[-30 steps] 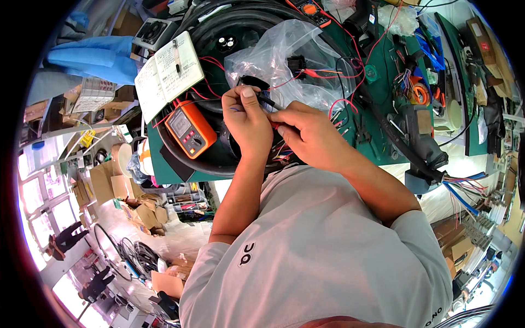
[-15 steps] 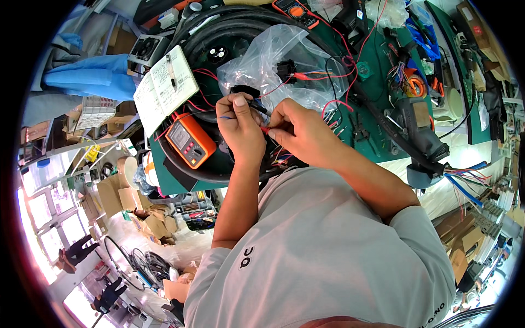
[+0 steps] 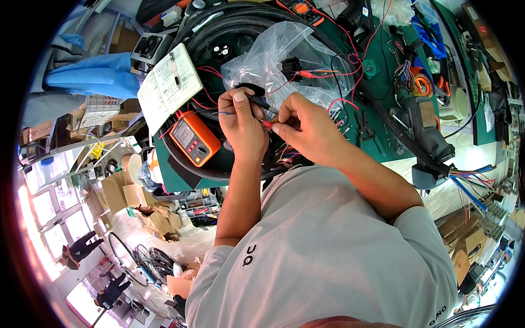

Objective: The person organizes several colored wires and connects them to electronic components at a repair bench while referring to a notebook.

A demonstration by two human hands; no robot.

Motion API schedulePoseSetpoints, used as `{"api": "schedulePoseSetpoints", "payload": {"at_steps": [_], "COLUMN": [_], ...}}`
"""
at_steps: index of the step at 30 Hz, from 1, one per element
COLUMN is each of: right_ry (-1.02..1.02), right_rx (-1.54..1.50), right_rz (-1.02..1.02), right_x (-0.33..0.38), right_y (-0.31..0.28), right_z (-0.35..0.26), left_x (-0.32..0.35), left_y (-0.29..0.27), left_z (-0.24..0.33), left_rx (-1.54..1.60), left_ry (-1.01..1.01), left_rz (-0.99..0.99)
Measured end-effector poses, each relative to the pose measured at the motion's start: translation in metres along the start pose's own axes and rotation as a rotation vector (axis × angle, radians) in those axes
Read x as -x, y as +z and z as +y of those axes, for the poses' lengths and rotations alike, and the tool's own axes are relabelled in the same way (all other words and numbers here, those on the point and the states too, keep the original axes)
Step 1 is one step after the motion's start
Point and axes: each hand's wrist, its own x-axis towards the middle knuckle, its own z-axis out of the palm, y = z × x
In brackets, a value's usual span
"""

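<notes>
left hand [image 3: 240, 123] now lower, nearer chest than a second ago, fingers pinching black probe [image 3: 257, 101]. right hand [image 3: 306, 128] pinches red probe tip [image 3: 268, 124], close against left. orange multimeter [image 3: 194, 141] beside left wrist. probing seems underway.

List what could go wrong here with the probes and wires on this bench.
The left hand pinches a black probe close to the red probe in the right hand; the tips might touch. Red leads trail over the clear plastic bag and could snag it. The orange multimeter lies tilted and may slide.
</notes>
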Motion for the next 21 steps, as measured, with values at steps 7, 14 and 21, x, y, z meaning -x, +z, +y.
{"api": "schedulePoseSetpoints", "payload": {"at_steps": [7,14,21], "right_ry": [-0.070,-0.082,-0.013], "right_rx": [0.076,0.032,0.195], "right_rz": [0.016,0.001,0.573], "right_x": [0.001,0.004,0.017], "right_y": [-0.001,-0.006,-0.089], "right_z": [0.001,0.004,0.050], "left_x": [0.000,-0.004,-0.016], "left_y": [0.007,0.000,-0.014], "left_z": [0.003,0.001,0.003], "left_rx": [-0.216,-0.237,-0.131], "left_ry": [0.094,0.086,0.074], "left_rz": [0.030,0.018,0.071]}}
